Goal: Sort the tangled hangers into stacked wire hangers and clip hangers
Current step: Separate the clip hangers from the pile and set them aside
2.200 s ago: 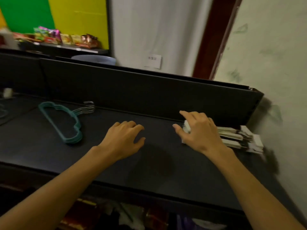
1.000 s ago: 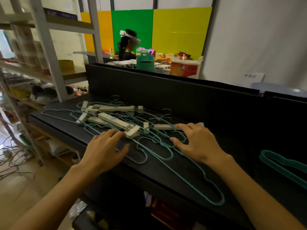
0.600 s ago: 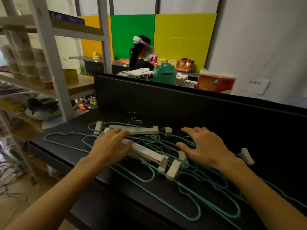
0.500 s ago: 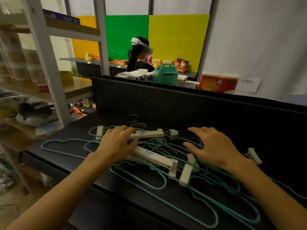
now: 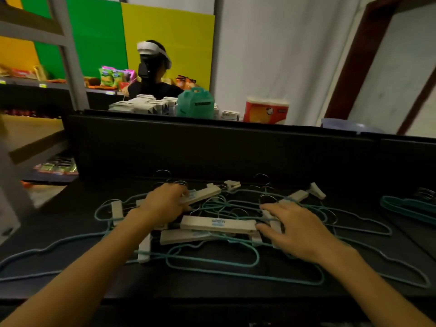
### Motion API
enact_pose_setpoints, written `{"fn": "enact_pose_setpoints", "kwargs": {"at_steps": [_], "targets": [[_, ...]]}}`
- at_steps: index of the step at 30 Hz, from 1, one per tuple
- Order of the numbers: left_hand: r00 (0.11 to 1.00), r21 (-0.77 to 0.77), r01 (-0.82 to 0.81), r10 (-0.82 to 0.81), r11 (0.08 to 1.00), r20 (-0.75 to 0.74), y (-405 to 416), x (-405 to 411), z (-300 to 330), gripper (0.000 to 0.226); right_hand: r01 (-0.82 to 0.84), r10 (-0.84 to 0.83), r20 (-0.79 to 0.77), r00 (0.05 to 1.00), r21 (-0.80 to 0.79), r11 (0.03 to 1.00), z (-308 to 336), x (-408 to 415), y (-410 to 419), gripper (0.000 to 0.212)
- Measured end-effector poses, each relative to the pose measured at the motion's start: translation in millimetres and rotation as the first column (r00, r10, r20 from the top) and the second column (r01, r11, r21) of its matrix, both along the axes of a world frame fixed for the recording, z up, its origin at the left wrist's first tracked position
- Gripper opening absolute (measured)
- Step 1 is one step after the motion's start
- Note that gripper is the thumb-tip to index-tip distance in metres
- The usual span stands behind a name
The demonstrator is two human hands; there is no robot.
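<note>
While your left hand (image 5: pixel 165 204) gripped a clip hanger (image 5: pixel 203 195) and your right hand (image 5: pixel 296 228) rested flat-fingered on the tangled hangers (image 5: pixel 212 263) mid-table, bare black tabletop (image 5: pixel 59 208) remained toward the left edge.

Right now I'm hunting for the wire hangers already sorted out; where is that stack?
In the head view the stacked wire hangers lie at the far right of the black table, apart from the tangled pile, beyond the right hand.
</note>
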State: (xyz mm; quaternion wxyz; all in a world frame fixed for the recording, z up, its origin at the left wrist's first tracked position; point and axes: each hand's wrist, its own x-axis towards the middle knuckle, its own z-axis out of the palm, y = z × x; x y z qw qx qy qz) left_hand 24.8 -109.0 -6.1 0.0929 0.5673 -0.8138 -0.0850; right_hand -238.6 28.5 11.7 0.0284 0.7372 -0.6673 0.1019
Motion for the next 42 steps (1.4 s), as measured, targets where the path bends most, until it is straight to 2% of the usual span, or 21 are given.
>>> {"fn": "enact_pose_setpoints", "kwargs": {"at_steps": [3, 7, 9, 12, 17, 23, 28, 32, 35, 38, 42], "targets": [[1.0, -0.009, -0.007, 0.007, 1.0, -0.023, -1, -3, -1, 0.038, 0.073, -0.073, 0.003, 0.997, 0.032, 0.997, 0, -12, 17, 0.057], [0.988, -0.187, 0.004, -0.033, 0.982, -0.152, -1, -9, 1, 0.032, 0.13, -0.135, 0.081, 0.988, 0.066, 0.989, -1, -31, 32, 0.066], [0.977, -0.244, -0.003, -0.049, 0.97, -0.21, 3, -13, 7, 0.036, 0.112, -0.12, 0.111, 0.987, 0.07, 0.991, -3, -30, 33, 0.071], [0.958, -0.256, 0.072, -0.138, 0.964, -0.252, 11, -19, 15, 0.036, 0.046, -0.053, 0.082, 0.995, 0.083, 0.995, -3, -18, 26, 0.066], [0.946, -0.214, 0.191, -0.238, 0.958, -0.22, 25, -19, 22, 0.033, -0.016, 0.005, 0.109, 0.994, 0.1, 0.995, -5, -6, 10, 0.059], [0.951, -0.244, 0.151, -0.208, 0.958, -0.228, 29, -10, 32, 0.033, -0.133, 0.131, 0.072, 0.989, 0.028, 0.991, -8, 29, -9, 0.057], [0.958, -0.283, 0.109, -0.178, 0.953, -0.227, 27, 5, 35, 0.036, -0.241, 0.241, 0.002, 0.97, 0.041, 0.97, -16, 66, -29, 0.051], [0.965, -0.324, 0.143, -0.205, 0.935, -0.166, 33, 14, 33, 0.048, -0.257, 0.258, -0.016, 0.966, 0.023, 0.966, -15, 72, -35, 0.04], [0.977, -0.375, 0.145, -0.191, 0.915, -0.09, 35, 13, 32, 0.056, -0.293, 0.294, -0.001, 0.956, -0.071, 0.953, -13, 73, -28, 0.034], [0.975, -0.392, 0.175, -0.214, 0.903, -0.059, 35, 0, 34, 0.056, -0.272, 0.27, -0.043, 0.962, -0.24, 0.932, -8, 65, -14, 0.04], [0.96, -0.359, 0.245, -0.278, 0.9, -0.043, 39, -35, 40, 0.056, -0.18, 0.157, -0.107, 0.982, -0.258, 0.949, -15, 22, 16, 0.061]]}}
